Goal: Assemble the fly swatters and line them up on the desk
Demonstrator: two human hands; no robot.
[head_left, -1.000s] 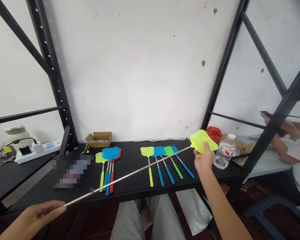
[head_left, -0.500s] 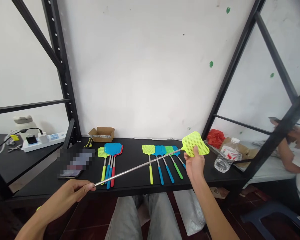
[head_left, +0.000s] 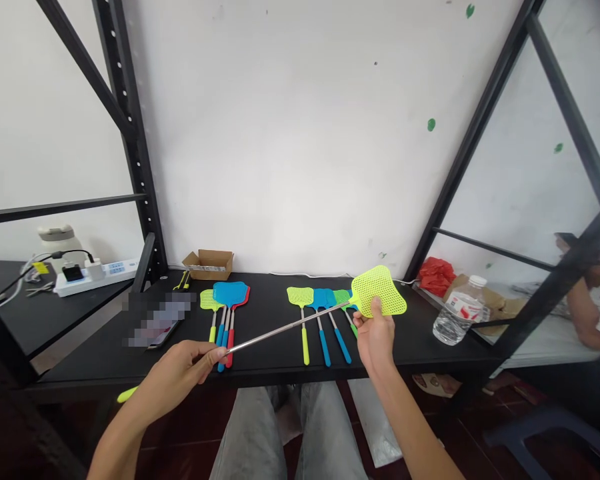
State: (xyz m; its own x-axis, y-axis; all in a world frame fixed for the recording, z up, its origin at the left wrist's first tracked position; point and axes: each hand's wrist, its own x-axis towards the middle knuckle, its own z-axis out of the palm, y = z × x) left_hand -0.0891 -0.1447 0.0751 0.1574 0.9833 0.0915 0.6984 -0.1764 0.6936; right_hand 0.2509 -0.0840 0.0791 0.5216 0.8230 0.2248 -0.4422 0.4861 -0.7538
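A yellow-green fly swatter (head_left: 380, 290) with a telescopic metal shaft is stretched between my hands above the table edge. My right hand (head_left: 375, 337) grips its perforated head at the base, thumb on the face. At the other end, my left hand (head_left: 190, 373) pinches the shaft, and the yellow-green handle end (head_left: 127, 395) pokes out behind my left wrist. Beyond my left hand lies a group of swatters with a blue head (head_left: 230, 293) on top, beside a yellow-green one (head_left: 209, 300). Between my hands is a fanned row of yellow-green, blue and green swatters (head_left: 300, 297).
A phone (head_left: 167, 323) and small open cardboard box (head_left: 209, 265) occupy the table's left side. At right stand a water bottle (head_left: 461, 310) and a red plastic bag (head_left: 436, 275). Black metal posts (head_left: 473, 140) frame both sides. Another person's arm (head_left: 577, 307) shows far right.
My hands have come closer together, and the visible shaft between them is shorter. My left hand moved right, and more of the handle shows behind it.
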